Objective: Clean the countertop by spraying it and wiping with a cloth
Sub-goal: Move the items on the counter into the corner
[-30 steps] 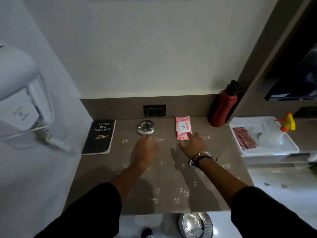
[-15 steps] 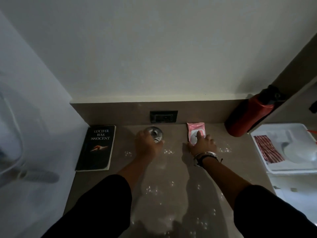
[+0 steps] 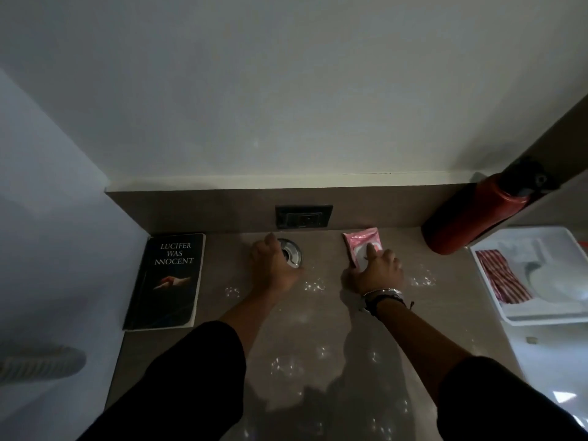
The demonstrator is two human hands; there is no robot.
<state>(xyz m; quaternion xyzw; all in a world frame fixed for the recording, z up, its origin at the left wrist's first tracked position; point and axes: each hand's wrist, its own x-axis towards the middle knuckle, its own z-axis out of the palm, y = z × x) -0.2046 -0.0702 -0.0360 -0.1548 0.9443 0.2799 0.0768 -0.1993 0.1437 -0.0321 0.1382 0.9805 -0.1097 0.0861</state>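
Observation:
The brown countertop (image 3: pixel 321 316) is dotted with shiny droplets. My left hand (image 3: pixel 273 268) reaches to the back edge and curls over a round metal dish (image 3: pixel 292 249). My right hand (image 3: pixel 375 272) lies on a pink wipes packet (image 3: pixel 362 241), fingers at its near edge and one finger on top. A red striped cloth (image 3: pixel 502 278) and a clear spray bottle (image 3: pixel 553 278) lie in a white tray (image 3: pixel 541 319) to the right, away from both hands.
A black book (image 3: pixel 171 278) lies flat at the counter's left side against the wall. A red bottle (image 3: pixel 471 221) stands at the back right corner. A dark socket plate (image 3: pixel 304 216) sits in the backsplash. A coiled cord (image 3: pixel 41 361) hangs at lower left.
Both hands have moved forward across the counter; the left now covers the metal dish and the right has closed onto the pink packet. My head has moved closer and lower.

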